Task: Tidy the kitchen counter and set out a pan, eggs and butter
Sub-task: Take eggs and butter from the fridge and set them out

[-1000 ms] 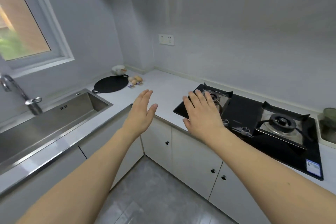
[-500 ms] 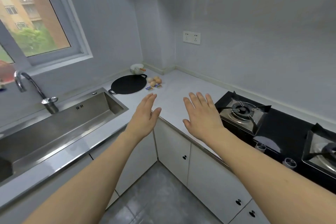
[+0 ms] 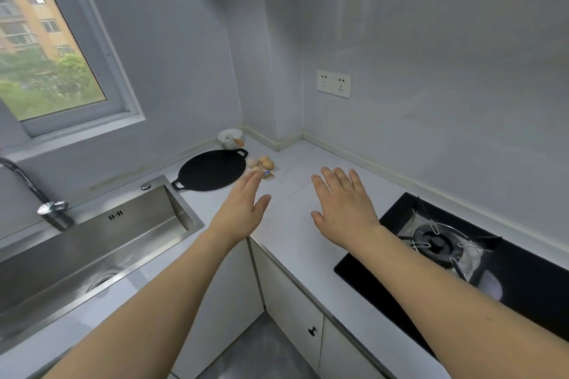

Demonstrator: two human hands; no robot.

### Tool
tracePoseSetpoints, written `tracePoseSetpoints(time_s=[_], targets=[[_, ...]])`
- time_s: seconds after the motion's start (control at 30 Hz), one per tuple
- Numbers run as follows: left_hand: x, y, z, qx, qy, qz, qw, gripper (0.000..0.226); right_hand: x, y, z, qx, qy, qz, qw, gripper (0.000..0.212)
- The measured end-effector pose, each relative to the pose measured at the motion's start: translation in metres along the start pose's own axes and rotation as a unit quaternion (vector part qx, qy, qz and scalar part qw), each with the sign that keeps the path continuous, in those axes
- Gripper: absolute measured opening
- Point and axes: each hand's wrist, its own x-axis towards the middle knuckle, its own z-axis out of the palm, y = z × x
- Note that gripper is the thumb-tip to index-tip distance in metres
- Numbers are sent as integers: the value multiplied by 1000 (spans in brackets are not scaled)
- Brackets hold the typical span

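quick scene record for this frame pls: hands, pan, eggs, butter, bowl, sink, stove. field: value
left hand: open, fingers straight, holds nothing, reaching toward the eggs
right hand: open, fingers spread, above bare counter
pan: flat, black, two loop handles, on the counter in the corner
eggs: small cluster just right of the pan
butter: small packets by the eggs, too small to confirm
bowl: white, behind the pan, whisk inside
sink: steel, left of the pan
stove: black gas hob, right side, no flame seen

Pan [image 3: 212, 172] on counter [image 3: 295, 194] between sink [image 3: 92, 243] and eggs [image 3: 261, 162].
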Motion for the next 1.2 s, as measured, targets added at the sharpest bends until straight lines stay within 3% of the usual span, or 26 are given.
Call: tracePoseSetpoints(time_s=[0.63,1.2], targets=[[158,-107,17,32,-36,-55,997,50,192,2,53,45,-1,-12,999,66],[300,-240,48,33,-119,-97,988,43,380,-19,140,90,-84,24,992,63]])
